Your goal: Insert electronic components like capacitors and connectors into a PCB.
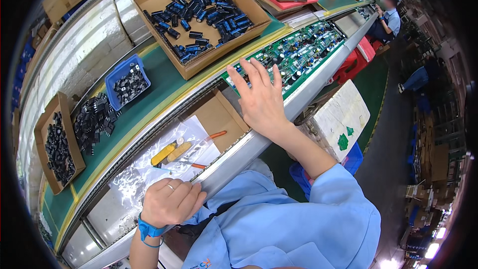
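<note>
Your hands are well apart. Your right hand point(261, 97) is open, its fingers spread over the near end of the green circuit board point(308, 50), while your left hand point(172, 200) is folded into a loose fist at the smooth metal rail point(239, 152). The board, flat and knobbly with small parts, stretches far and right from your right fingertips, well apart from your left hand. Between your hands, crinkled clear plastic point(127, 189) lies beside a yellow-handled tool point(163, 154) and brown cardboard point(224, 119). Beyond, on the matte green surface point(127, 129), a large shallow cardboard box point(226, 51) contains glossy blue-and-black cylinders point(199, 12). Left of it, a blue plastic tray point(111, 97) has small dark parts in it; a loose heap of black pieces point(94, 119) lies just beside. Farthest left, a narrow cardboard tray point(72, 144) carries more black parts.
</note>
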{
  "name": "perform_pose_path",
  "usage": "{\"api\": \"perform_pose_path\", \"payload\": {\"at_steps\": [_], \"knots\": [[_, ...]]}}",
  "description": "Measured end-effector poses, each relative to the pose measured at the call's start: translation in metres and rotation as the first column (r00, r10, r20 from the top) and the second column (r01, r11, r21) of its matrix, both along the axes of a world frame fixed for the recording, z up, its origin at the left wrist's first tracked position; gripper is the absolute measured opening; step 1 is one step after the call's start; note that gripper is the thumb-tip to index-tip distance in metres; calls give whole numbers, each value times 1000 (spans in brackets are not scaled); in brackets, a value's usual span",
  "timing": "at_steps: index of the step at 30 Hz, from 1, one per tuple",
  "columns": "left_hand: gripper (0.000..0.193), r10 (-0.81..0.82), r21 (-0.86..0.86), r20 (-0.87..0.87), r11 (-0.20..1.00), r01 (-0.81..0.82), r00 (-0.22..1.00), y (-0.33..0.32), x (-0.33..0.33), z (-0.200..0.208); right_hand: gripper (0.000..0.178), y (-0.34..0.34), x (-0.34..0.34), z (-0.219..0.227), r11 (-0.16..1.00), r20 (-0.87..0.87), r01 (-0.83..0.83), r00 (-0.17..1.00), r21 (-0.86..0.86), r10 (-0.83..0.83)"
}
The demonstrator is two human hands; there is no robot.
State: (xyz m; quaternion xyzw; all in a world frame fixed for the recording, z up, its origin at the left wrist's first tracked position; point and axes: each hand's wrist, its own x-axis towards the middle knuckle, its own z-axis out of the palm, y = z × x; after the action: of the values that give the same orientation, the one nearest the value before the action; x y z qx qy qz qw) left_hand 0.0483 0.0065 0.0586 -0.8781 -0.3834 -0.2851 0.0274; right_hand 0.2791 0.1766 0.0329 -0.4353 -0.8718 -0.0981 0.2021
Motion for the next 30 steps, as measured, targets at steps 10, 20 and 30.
{"api": "perform_pose_path", "payload": {"at_steps": [10, 20, 30], "knots": [[16, 13, 18, 0, 1000, -13, 1000, -1, -3, 2, 78, 1, -1, -4, 998, -14, 59, 998, -4, -59], [17, -19, 12, 3, 1000, 19, 1000, -5, 0, 1, 70, -2, -1, -2, 998, 9, 49, 999, 36, -50], [16, 11, -87, -17, 996, -12, 1000, 3, 4, 3, 41, 58, 113, 29, 977, -277, 66, 961, 205, -7]]}}
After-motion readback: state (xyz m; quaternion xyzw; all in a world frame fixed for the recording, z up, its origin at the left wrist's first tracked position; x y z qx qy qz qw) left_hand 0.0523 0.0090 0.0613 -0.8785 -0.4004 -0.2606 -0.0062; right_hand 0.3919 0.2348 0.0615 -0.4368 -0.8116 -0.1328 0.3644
